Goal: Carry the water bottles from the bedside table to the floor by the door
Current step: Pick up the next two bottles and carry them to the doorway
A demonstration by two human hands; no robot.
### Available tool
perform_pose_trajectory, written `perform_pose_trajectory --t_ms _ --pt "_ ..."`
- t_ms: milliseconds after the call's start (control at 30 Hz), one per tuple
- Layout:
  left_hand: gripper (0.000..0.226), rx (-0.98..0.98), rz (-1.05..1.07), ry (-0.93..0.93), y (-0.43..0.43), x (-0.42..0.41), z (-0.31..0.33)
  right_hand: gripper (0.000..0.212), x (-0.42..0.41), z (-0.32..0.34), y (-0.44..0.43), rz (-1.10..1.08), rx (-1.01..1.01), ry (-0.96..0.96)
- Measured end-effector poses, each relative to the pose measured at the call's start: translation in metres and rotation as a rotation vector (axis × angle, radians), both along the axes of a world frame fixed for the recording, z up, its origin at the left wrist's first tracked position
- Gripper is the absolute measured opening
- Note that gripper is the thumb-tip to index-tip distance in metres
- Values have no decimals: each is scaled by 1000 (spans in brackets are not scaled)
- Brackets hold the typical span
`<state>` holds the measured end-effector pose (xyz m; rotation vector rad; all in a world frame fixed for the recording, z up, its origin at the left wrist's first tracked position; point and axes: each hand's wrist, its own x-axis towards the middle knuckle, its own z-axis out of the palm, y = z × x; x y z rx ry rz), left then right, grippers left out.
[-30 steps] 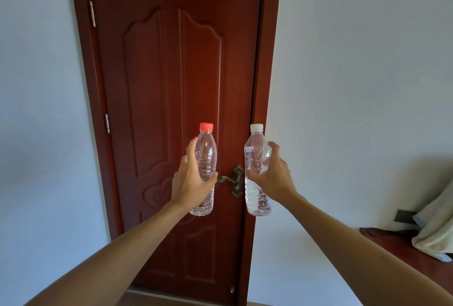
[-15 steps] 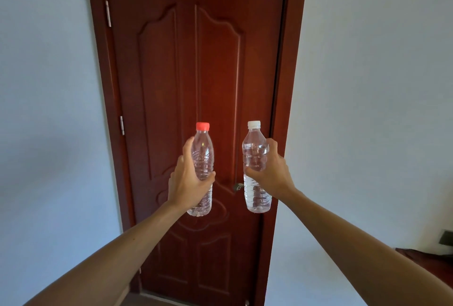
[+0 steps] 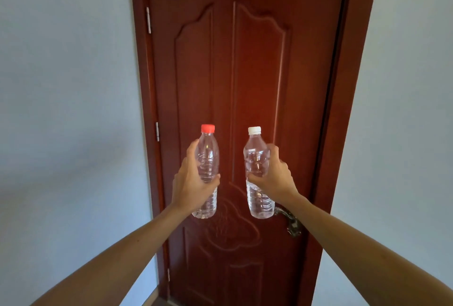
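Note:
My left hand (image 3: 190, 183) is wrapped around a clear bottle with a red cap (image 3: 207, 156), held upright at chest height. My right hand (image 3: 274, 174) grips a clear bottle with a white cap (image 3: 256, 151), also upright, water filling its lower part. Both bottles hang side by side in front of the dark red wooden door (image 3: 245, 60), a small gap between them. Only a sliver of floor (image 3: 157, 302) shows at the door's foot.
The closed door has a brass handle (image 3: 291, 225) low on the right, partly behind my right forearm, and hinges (image 3: 148, 20) on the left. Pale walls (image 3: 68, 109) flank the frame on both sides.
The door has grown larger and slid rightward in view as I came closer. The bedside table at the lower right has left the frame. Both hands keep their hold on the bottles.

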<state>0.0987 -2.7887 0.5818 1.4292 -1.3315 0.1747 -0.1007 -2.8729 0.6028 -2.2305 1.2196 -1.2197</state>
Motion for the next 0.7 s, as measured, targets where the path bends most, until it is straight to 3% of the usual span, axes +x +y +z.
perform_pose_trajectory --t_ms 700 --pt "97 37 305 43 -54 110 -9 71 145 -6 -103 276 40 12"
